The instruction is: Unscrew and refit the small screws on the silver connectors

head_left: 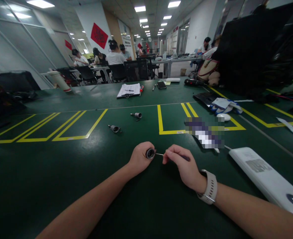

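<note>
My left hand (141, 157) is wrapped round a small cylindrical metal part (150, 153), its round hollow end facing me. In my right hand (182, 162) is a thin screwdriver with a dark handle (185, 157), held like a pen. Its slim metal shaft points left to the side of the part; whether the tip touches or enters it cannot be made out. Beyond my hands, two similar metal parts with thin shafts lie on the table: one metal part (114, 128) nearer, another metal part (137, 115) farther back.
Yellow tape marks the green table (86, 166). At the right are a white power bank (265, 179), a partly blurred-out phone-like object (204, 134), a white mouse (223, 117) and gloves (224, 105). A clipboard (128, 90), red screwdriver (141, 90) and black phone (161, 85) lie farther back. Several people sit beyond.
</note>
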`<action>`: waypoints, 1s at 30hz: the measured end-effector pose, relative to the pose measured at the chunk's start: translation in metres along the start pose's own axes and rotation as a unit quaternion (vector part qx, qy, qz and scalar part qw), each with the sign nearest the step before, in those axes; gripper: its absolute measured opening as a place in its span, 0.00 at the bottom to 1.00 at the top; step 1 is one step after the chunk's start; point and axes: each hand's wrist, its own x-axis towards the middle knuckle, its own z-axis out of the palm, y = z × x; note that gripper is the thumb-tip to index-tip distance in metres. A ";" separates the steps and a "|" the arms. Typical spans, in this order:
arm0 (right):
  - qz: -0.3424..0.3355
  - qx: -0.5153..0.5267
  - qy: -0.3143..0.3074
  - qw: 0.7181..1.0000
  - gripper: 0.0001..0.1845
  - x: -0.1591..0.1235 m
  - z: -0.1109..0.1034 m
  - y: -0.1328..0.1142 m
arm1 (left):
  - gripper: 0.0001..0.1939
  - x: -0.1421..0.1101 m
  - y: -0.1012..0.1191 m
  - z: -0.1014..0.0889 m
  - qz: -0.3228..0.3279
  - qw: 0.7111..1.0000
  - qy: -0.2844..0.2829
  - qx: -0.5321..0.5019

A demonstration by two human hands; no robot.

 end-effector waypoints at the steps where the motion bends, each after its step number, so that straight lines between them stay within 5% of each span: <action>1: -0.005 -0.027 -0.008 1.000 0.13 -0.001 0.000 -0.002 | 0.07 0.000 0.001 0.000 0.002 1.000 -0.001 0.016; 5: -0.007 -0.057 -0.031 0.998 0.14 0.000 0.000 -0.004 | 0.06 -0.001 0.002 0.001 0.018 0.998 -0.006 0.061; 20: 0.152 0.243 0.020 0.958 0.10 0.009 0.002 0.006 | 0.09 0.000 0.000 -0.001 0.005 1.000 -0.005 -0.016; 30: 0.052 0.092 0.007 0.994 0.13 0.007 0.000 0.002 | 0.06 -0.001 0.000 0.000 0.018 1.000 -0.015 0.020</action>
